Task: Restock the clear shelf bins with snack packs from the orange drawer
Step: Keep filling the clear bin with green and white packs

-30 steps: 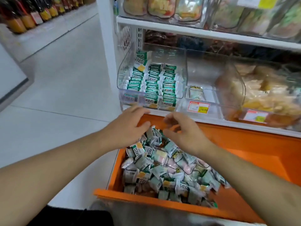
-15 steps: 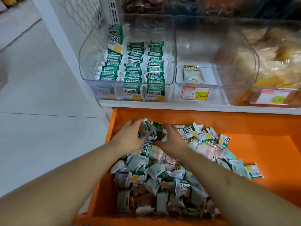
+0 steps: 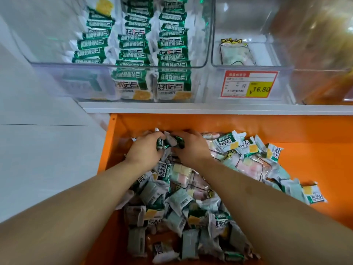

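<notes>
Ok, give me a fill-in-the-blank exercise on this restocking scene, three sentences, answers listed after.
1. Both hands, the left hand and the right hand, reach into the heap of snack packs in a drawer coloured ____.
2. The yellow part of the price tag reads ____.
3. The clear bin above the price tag holds only ____ pack.

Missing words: orange; 16.80; one

Glossy foil snack packs (image 3: 177,205), clear smooth plastic bins (image 3: 57,77), matt orange drawer (image 3: 315,134).
</notes>
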A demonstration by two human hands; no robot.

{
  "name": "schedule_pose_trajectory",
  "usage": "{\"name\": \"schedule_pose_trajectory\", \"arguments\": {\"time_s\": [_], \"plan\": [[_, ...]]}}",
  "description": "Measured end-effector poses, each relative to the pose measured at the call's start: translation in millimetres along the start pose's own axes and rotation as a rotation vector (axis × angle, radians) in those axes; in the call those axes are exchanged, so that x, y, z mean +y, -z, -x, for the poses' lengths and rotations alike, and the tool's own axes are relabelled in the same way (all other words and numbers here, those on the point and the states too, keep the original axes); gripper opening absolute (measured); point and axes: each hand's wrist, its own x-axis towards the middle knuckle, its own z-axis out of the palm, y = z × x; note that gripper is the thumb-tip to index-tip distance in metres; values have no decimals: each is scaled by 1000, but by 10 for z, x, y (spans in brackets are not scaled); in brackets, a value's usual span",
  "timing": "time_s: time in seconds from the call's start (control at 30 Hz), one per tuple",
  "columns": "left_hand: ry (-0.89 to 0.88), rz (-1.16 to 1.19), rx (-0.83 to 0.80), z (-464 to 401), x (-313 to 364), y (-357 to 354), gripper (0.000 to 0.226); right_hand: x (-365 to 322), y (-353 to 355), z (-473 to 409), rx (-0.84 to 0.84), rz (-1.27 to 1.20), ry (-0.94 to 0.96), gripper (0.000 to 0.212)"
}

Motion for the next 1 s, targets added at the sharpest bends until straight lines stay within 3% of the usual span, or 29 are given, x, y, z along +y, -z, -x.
{"name": "schedule_pose_trajectory", "arguments": {"time_s": [0.1,0.33,0.5,0.63,0.73,0.9,1.0], "plan": [[0,54,13,94,15,75,42,-21,80,39,42,-90,-2,39],[-13,110,-11,422,169,339,45,-133,578,419,-35,-230,-16,46],[-17,154,-89,757,481,696,41,-374,1161,900,-122,-281,7,30],[-46,310,-148,1158,640,1100,44,-631,1690,1272,-183,-357,24,24],[-57,567,-143,1473,804,1412,48,-782,2082,1560,-184,-404,54,25],[-52,891,-226,1926,1049,1754,77,-1047,2532,1884,-132,-578,55,27],[-21,953,-219,2041,1083,1779,80,-1194,2642,2016,-94,-595,94,26]]}}
